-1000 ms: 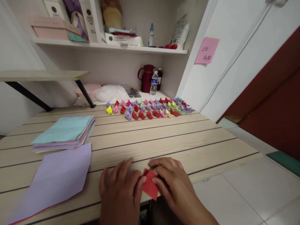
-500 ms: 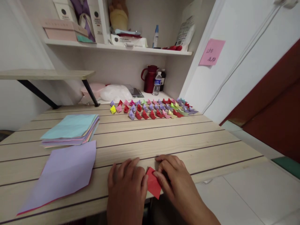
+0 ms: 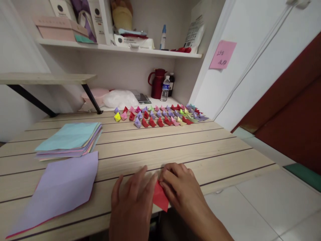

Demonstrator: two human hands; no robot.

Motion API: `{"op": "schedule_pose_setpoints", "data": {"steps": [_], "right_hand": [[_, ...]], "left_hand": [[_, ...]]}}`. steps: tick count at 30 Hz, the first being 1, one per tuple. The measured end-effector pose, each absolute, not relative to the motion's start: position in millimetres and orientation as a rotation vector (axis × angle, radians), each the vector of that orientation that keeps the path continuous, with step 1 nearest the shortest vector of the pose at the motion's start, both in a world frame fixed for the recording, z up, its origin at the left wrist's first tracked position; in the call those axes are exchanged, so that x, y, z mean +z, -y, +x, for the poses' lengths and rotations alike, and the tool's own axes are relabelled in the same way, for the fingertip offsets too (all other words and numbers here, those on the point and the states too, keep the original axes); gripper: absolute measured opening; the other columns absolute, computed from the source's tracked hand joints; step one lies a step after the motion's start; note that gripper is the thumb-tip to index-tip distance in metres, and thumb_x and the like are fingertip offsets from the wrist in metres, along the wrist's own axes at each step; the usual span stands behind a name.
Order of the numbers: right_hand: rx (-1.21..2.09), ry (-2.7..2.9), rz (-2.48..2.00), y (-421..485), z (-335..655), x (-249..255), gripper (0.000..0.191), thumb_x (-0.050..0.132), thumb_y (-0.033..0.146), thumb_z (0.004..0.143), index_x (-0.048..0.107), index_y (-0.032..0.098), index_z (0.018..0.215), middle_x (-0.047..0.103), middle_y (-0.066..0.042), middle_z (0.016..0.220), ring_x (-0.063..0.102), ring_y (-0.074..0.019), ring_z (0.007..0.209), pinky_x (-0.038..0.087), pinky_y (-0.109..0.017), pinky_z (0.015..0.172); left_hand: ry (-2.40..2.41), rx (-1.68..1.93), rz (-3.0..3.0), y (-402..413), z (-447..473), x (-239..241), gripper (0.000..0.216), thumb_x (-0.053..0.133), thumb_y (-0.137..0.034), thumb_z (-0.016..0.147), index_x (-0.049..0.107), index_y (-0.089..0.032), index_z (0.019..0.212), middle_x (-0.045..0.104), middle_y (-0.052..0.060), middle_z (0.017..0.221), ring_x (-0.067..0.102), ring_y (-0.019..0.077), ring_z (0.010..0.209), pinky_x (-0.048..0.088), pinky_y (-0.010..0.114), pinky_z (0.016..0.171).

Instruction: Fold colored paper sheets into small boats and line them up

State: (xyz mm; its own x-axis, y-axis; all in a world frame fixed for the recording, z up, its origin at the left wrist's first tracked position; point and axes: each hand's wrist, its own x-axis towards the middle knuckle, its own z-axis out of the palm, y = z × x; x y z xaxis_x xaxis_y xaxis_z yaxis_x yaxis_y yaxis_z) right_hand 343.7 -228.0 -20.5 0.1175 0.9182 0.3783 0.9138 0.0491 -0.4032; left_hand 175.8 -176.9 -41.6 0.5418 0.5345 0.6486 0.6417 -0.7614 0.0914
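A small folded red paper (image 3: pixel 159 198) lies at the near edge of the wooden table (image 3: pixel 175 144), its lower corner past the edge. My left hand (image 3: pixel 131 201) rests flat on the table with fingers stretched out, fingertips against the paper's left side. My right hand (image 3: pixel 179 190) has its fingers bent and pressed together on the paper's top right corner. Both hands cover part of the paper.
A lilac sheet (image 3: pixel 57 190) lies to the left, with a stack of coloured paper (image 3: pixel 69 139) behind it. Rows of several small folded paper pieces (image 3: pixel 160 115) sit at the table's far side. A red jug (image 3: pixel 157 83), water bottle (image 3: pixel 165 88) and shelf (image 3: pixel 117 49) stand behind. The floor drops off right.
My left hand's fingers have spread flatter and slid up along the paper. My right fingertips moved to its top corner. The red paper has barely shifted; the view has swayed slightly.
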Motion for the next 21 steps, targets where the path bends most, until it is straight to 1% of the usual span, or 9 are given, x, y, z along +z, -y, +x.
{"op": "schedule_pose_setpoints", "data": {"steps": [3,6,9,11,12,14,16,18,21], "right_hand": [[0.064,1.744,-1.783,227.8,347.6,-19.6,0.012,0.060,0.014,0.089,0.061,0.025,0.084,0.065,-0.002,0.098,0.053,-0.0242,0.086,0.040,-0.040,0.076],[0.150,1.710,-1.641,235.4,355.5,-20.3,0.016,0.051,0.014,0.095,0.062,0.025,0.090,0.066,-0.003,0.101,0.057,-0.0232,0.093,0.044,-0.041,0.083],[0.090,1.698,-1.526,250.0,364.0,-21.6,0.029,0.039,0.019,0.102,0.059,0.025,0.121,0.064,-0.006,0.123,0.056,-0.0219,0.115,0.045,-0.039,0.095],[-0.065,1.853,-1.502,259.5,366.2,-24.9,0.041,0.040,0.033,0.103,0.046,0.019,0.141,0.055,-0.010,0.140,0.046,-0.0261,0.132,0.037,-0.044,0.107],[-0.146,1.982,-1.487,263.5,365.6,-27.9,0.051,0.042,0.041,0.102,0.041,0.016,0.146,0.051,-0.011,0.146,0.040,-0.0289,0.137,0.032,-0.047,0.111],[-0.286,2.192,-1.476,269.3,362.1,-36.9,0.059,0.048,0.044,0.099,0.040,0.012,0.147,0.049,-0.011,0.149,0.036,-0.0313,0.141,0.024,-0.049,0.116],[-0.400,2.194,-1.498,272.8,357.5,-48.0,0.046,0.048,0.028,0.100,0.047,0.013,0.143,0.056,-0.008,0.144,0.044,-0.0271,0.136,0.025,-0.046,0.116],[-0.462,2.087,-1.435,274.7,354.7,-57.1,0.038,0.043,0.016,0.100,0.055,0.015,0.136,0.066,-0.006,0.132,0.056,-0.0228,0.125,0.031,-0.043,0.112],[-0.407,1.929,-1.301,276.4,353.9,-59.4,0.033,0.043,0.015,0.100,0.064,0.020,0.125,0.076,-0.005,0.112,0.068,-0.0214,0.105,0.043,-0.043,0.103]], "left_hand": [[0.851,-0.904,-2.725,177.2,165.2,-43.9,0.052,0.045,-0.004,0.083,0.060,-0.031,0.125,0.065,-0.007,0.133,0.061,0.0212,0.119,0.002,0.048,0.121],[0.775,-0.772,-2.735,179.5,160.7,-42.5,0.060,0.046,-0.003,0.077,0.059,-0.029,0.129,0.062,-0.008,0.135,0.062,0.0238,0.118,-0.011,0.046,0.121],[0.858,-0.754,-2.718,184.3,163.4,-41.0,0.060,0.042,-0.002,0.076,0.062,-0.029,0.127,0.060,-0.006,0.137,0.062,0.0264,0.119,-0.010,0.051,0.120],[0.886,-0.754,-2.714,187.2,166.1,-41.4,0.058,0.041,-0.004,0.078,0.062,-0.028,0.126,0.060,-0.005,0.136,0.061,0.0265,0.120,-0.010,0.051,0.120],[0.886,-0.759,-2.714,188.4,167.1,-42.2,0.055,0.041,-0.006,0.080,0.063,-0.027,0.126,0.061,-0.004,0.136,0.061,0.0266,0.120,-0.010,0.051,0.120],[0.870,-0.794,-2.715,190.7,168.4,-45.4,0.049,0.041,-0.012,0.084,0.063,-0.024,0.126,0.062,-0.001,0.135,0.062,0.0266,0.119,-0.010,0.051,0.120],[0.828,-0.864,-2.715,194.1,169.0,-51.2,0.045,0.039,-0.015,0.088,0.062,-0.023,0.126,0.064,0.000,0.134,0.063,0.0245,0.117,-0.009,0.051,0.121],[0.775,-0.965,-2.709,198.9,168.9,-59.0,0.040,0.038,-0.017,0.092,0.063,-0.025,0.123,0.066,-0.002,0.130,0.066,0.0212,0.113,-0.007,0.048,0.122],[0.750,-1.136,-2.726,206.7,165.0,-69.3,0.035,0.042,-0.017,0.093,0.066,-0.030,0.116,0.072,-0.007,0.120,0.068,0.0178,0.109,0.000,0.043,0.123]]}}
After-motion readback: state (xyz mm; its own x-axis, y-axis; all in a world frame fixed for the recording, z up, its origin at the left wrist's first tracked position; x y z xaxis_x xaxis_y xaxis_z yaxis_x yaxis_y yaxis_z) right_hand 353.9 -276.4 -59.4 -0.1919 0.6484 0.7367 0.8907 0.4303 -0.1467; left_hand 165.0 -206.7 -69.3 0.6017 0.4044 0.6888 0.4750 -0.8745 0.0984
